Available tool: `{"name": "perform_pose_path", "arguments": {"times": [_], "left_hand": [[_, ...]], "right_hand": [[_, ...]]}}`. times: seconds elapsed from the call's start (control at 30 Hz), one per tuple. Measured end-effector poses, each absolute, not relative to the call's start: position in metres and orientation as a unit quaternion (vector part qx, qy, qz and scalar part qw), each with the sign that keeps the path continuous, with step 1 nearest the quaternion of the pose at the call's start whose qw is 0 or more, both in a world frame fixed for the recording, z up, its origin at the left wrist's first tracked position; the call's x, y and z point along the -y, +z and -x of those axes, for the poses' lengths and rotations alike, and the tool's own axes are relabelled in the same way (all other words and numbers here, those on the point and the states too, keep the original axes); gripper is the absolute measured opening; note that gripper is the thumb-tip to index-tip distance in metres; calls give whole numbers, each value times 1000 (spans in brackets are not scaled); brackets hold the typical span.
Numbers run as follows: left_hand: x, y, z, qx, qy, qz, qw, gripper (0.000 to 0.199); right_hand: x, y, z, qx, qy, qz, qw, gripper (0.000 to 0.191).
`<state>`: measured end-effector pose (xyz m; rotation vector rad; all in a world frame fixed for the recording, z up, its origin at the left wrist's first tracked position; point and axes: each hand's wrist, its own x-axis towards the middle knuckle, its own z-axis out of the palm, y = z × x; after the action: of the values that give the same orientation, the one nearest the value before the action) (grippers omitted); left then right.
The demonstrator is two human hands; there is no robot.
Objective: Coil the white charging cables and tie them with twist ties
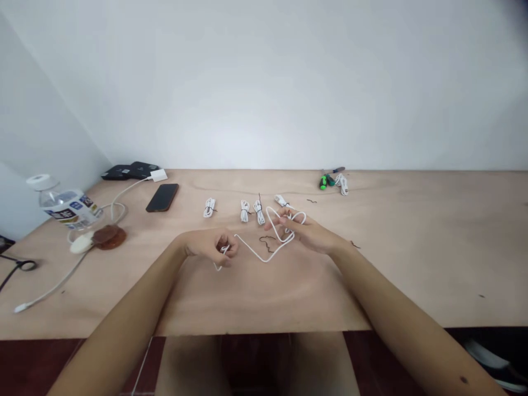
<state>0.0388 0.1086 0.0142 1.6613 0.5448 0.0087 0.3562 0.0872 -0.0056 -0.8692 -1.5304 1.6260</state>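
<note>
A loose white cable (265, 259) runs between my two hands above the wooden table. My left hand (212, 246) is closed on one part of it, with a short piece poking out below the fingers. Loops of the same cable hang around the fingers of my right hand (303, 226), which pinches it. Behind my hands lie tied white cable bundles: one (209, 208) at the left, and two (245, 211) (259, 212) side by side in the middle. A white connector (281, 201) shows just beyond my right hand. Thin black ties (268, 242) lie between my hands.
On the wooden table (433, 247), a phone (162, 198), black boxes (130, 171), a plastic bottle (72, 208), a charging cable (61, 281) and a brown round object (109, 236) are at the left. Green-handled tools (324, 182) and another white bundle (342, 184) lie at the back right.
</note>
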Motion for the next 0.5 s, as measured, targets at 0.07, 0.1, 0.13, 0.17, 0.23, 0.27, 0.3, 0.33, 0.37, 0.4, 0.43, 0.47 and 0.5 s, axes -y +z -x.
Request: {"name": "perform_pose_path", "arguments": {"times": [0.07, 0.1, 0.13, 0.17, 0.23, 0.27, 0.3, 0.33, 0.37, 0.4, 0.43, 0.47, 0.5], "left_hand": [[-109, 14, -40, -234, 26, -733, 639, 31], [-109, 14, -41, -235, 45, -735, 634, 32], [-109, 13, -42, -240, 73, -738, 626, 34], [-110, 13, -42, -248, 106, -741, 614, 36], [-111, 10, -43, -264, 181, -740, 591, 41], [-111, 9, -43, -268, 220, -732, 586, 44], [-112, 7, -43, -267, 256, -718, 590, 46], [-112, 6, -42, -260, 289, -699, 600, 47], [-112, 5, -42, -251, 315, -678, 615, 48], [-112, 4, -41, -240, 337, -658, 630, 47], [-113, 3, -40, -231, 354, -639, 643, 47], [-113, 3, -39, -223, 367, -623, 654, 47], [-113, 3, -39, -215, 379, -609, 662, 47]], "right_hand": [[-87, -6, -354, 600, 626, 336, 367, 42], [-87, -5, -353, 609, 618, 342, 361, 42], [-86, -3, -353, 623, 608, 348, 347, 42], [-84, 0, -352, 643, 594, 354, 330, 41], [-81, 5, -351, 694, 541, 366, 302, 36], [-79, 8, -350, 720, 506, 374, 292, 34], [-78, 10, -350, 743, 473, 381, 283, 32], [-77, 11, -350, 760, 445, 388, 272, 29], [-76, 12, -350, 773, 427, 393, 256, 27], [-75, 13, -351, 783, 417, 397, 235, 25], [-75, 12, -353, 792, 412, 399, 209, 24], [-75, 12, -355, 801, 406, 398, 188, 25], [-76, 11, -357, 811, 390, 395, 181, 28]]}}
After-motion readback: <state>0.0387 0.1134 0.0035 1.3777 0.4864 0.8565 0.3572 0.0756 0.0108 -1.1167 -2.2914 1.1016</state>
